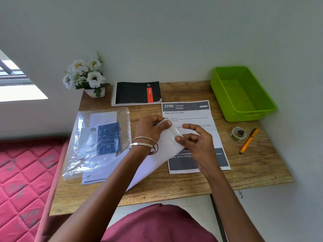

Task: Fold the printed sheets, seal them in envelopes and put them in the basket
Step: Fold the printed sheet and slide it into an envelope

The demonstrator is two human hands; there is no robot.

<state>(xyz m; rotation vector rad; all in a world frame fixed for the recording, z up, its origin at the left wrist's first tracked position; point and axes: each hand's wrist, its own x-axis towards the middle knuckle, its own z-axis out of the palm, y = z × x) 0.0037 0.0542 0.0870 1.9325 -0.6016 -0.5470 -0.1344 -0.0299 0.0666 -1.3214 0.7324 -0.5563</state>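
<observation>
Head view: left hand (151, 127) and right hand (194, 142) both pinch a white envelope (157, 154) above the printed sheet (190, 112)

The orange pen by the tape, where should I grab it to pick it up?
Pinch the orange pen around the middle of its barrel, coming down from above. It lies flat on the desk at a slant, dark cap end away from you, apart from the tape roll, so fingers should fit on both long sides.
</observation>
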